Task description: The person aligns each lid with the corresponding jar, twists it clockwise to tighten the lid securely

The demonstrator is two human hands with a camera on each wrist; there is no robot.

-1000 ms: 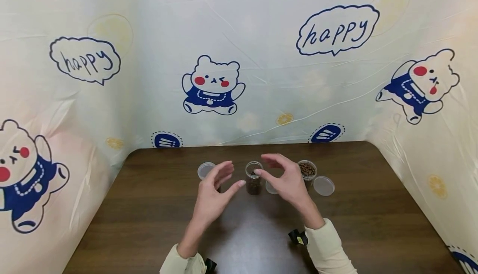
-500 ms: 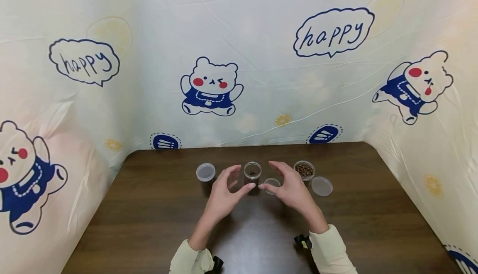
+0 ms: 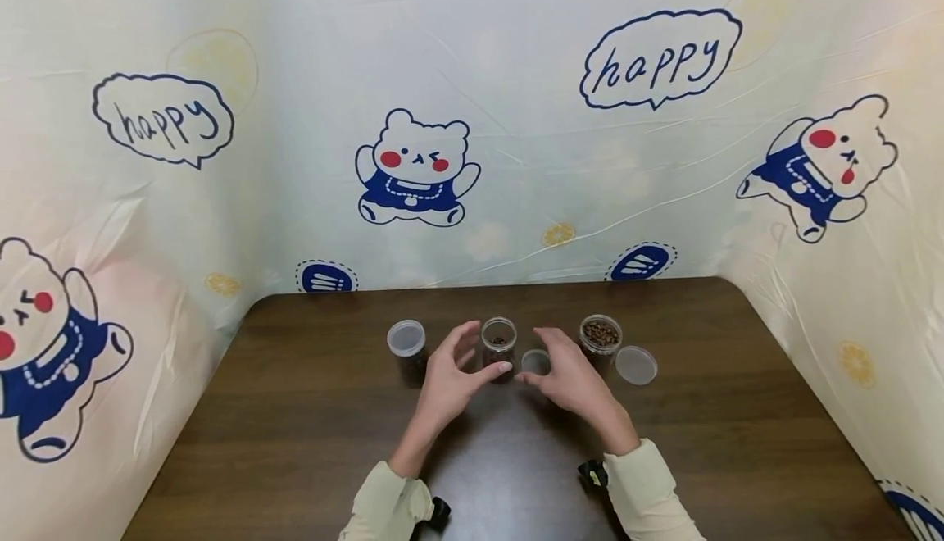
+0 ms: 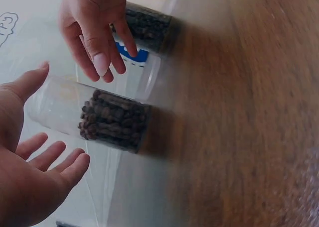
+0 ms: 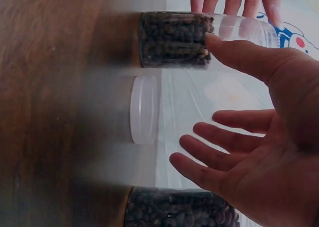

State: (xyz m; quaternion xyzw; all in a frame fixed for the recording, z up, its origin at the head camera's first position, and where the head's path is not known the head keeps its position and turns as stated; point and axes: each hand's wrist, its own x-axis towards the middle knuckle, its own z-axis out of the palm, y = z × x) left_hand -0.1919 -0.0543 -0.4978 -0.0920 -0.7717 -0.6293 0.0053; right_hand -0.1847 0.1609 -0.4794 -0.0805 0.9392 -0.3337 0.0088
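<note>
While the left hand and right hand are empty, fingers apart, we judge the clear cylindrical plastic jar of small dark-brown beans, left of the round translucent plastic lid, light, stiff, slippery, best gripped mid-body.

Blue-and-red bears are patterning the pale backdrop at twelve o'clock.
Toward six, dark-brown beans are darkening a clear jar.

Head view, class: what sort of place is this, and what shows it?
Probably a screened-off tabletop workspace: cartoon-printed sheeting rises behind and beside a brown table, where an open jar of dark pieces stands.
</note>
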